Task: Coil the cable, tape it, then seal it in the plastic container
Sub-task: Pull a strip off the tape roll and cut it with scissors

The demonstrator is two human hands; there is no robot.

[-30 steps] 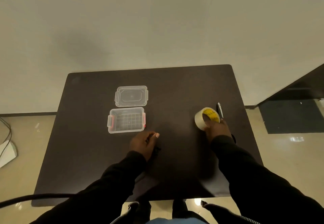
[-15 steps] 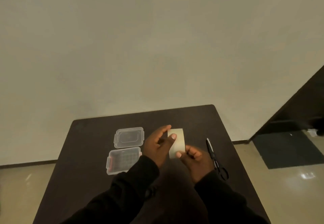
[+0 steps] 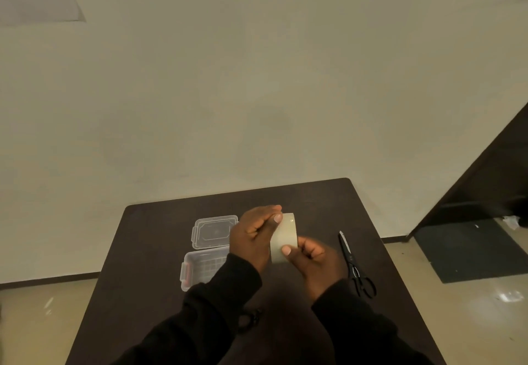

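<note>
— Pale, cream-coloured tape roll [image 3: 283, 237] is what you hold edge-on above the dark table [image 3: 148, 250]. Can you see its core?

— No, you see only the outer band; the hole and any loose end are hidden from this angle.

— How do your hands sit on it?

— Your left hand [image 3: 253, 236] pinches the far top of the roll, thumb against curled fingers. Your right hand [image 3: 313, 260] grips the near bottom, thumb pressed on the band, the other fingers folded behind it out of sight.

— Where is the cable?

— Only a dark knot of cable [image 3: 251, 319] shows on the near table, just beside your left sleeve [image 3: 205, 316]. It blends into the tabletop and the sleeve covers part of it, so you cannot tell whether it is coiled.

— And the box?

— The clear container [image 3: 197, 270] with red latches lies open on the left, its right end hidden behind your left wrist. Its lid [image 3: 213, 231] lies flat just beyond it, apart from it. Black scissors [image 3: 354, 264] lie to the right, blades pointing away, well clear of your hands.
</note>
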